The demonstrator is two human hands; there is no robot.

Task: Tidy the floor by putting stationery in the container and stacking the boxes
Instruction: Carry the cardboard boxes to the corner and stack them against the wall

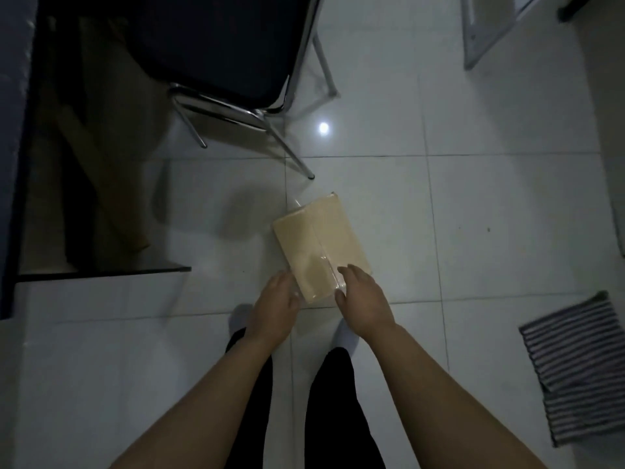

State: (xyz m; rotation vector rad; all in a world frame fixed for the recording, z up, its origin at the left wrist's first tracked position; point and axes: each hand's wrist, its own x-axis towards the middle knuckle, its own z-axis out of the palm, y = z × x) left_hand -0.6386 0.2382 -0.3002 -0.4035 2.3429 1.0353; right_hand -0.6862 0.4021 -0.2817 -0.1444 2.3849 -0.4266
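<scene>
Box (321, 247) lies flat on the floor (473, 214), just below the chair (236, 62) leg; open tiles to its right. Left hand (275, 311) and right hand (363, 299) grip its near corners

A single wide-angle view looks from the person's head steeply down at the tiled floor (473, 214). It faces forward, away from the body, so both forearms enter from the near edge and the legs stand directly below. The hands sit near the middle of the picture, fairly close to the lens. The far edge reaches a chair (236, 62), and straight lines bend toward the corners.
</scene>
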